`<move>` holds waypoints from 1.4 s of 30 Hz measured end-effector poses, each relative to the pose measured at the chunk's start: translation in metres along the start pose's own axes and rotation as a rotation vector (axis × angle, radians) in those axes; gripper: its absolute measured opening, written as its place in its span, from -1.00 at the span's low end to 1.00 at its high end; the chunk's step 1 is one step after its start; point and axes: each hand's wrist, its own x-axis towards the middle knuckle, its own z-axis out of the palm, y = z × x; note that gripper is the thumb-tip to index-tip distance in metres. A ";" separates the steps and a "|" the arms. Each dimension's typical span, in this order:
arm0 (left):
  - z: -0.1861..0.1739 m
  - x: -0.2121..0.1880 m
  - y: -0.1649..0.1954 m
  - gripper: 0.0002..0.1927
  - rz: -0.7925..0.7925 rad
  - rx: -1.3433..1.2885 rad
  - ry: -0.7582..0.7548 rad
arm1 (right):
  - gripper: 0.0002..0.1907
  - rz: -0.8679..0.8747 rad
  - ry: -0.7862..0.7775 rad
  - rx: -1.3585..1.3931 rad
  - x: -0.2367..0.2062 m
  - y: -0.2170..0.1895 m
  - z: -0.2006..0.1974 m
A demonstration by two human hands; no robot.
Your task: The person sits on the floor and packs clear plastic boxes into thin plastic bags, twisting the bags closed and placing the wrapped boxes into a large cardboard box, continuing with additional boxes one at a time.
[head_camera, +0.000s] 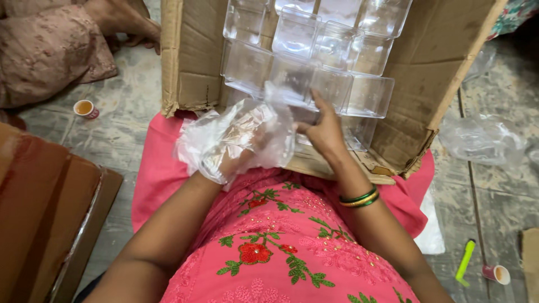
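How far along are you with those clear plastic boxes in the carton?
Looks done: many clear plastic boxes already sit stacked in the cardboard carton. In hand: the left hand holds a crumpled clear plastic bag, while the right hand reaches to the boxes at the carton's near edge. Left: there is still some room at the near side of the carton; more loose plastic bags lie on the floor at right.

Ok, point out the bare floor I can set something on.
Bare floor lies between the small cup and cardboard box; more between the box and green marker. Inside the box, clear containers crowd everything.
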 end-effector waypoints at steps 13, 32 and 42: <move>0.019 0.009 0.045 -0.40 0.402 0.318 0.049 | -0.41 0.001 0.237 -0.200 -0.028 -0.007 -0.054; -0.011 -0.011 0.094 -0.58 0.407 -0.036 0.086 | -0.80 -0.132 0.259 0.628 -0.081 -0.116 -0.092; -0.021 -0.024 0.095 -0.52 0.470 -0.222 -0.008 | -0.50 -0.147 0.066 0.587 -0.075 -0.139 -0.070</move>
